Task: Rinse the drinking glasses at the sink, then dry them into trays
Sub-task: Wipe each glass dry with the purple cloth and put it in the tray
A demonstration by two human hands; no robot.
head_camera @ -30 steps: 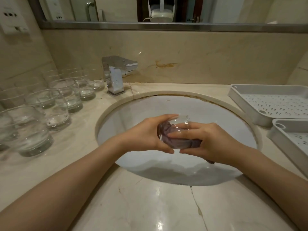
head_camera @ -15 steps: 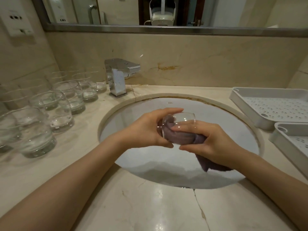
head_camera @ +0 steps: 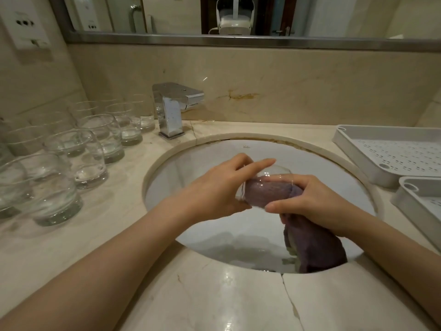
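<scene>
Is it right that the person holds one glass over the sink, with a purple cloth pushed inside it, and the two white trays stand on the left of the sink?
Not quite. The head view shows the two white trays on the right of the sink; the rest is correct.

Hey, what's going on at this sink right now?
A person is drying a drinking glass over the sink. The left hand holds the glass on its side, while the right hand grips a purple cloth stuffed into it, the cloth's tail hanging toward the basin. More glasses stand on the counter left of the faucet. Two white trays sit to the right; no glasses show in them.
</scene>
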